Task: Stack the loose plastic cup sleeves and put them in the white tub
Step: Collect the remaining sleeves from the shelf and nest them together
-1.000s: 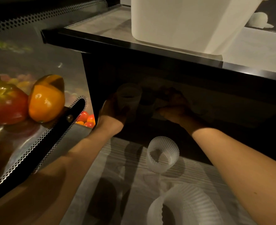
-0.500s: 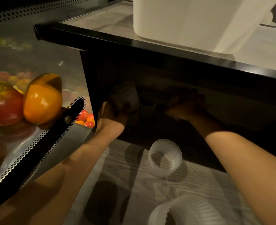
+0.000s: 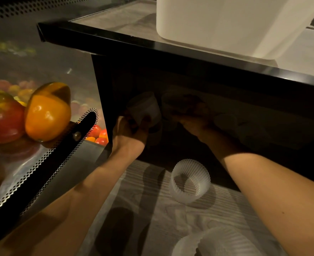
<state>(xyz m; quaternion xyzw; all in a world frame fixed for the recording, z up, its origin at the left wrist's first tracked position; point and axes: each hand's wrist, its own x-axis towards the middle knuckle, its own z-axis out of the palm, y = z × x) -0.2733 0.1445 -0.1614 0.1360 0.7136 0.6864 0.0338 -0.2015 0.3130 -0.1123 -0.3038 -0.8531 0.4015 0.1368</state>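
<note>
Sleeves under the dark shelf: my left hand grasps one ribbed cup sleeve; my right hand is too shadowed to judge. Another sleeve lies nearer. Light, crushable, I'd say; pinch rims gently. White tub sits above.

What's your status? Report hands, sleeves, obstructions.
Left hand gripping a sleeve under the dark shelf. Right hand deep in shadow, grip unclear. One loose sleeve on the lower surface. White tub above the shelf edge.

Ribbed translucent sleeve on its side on lower shelf, white tub above
</note>
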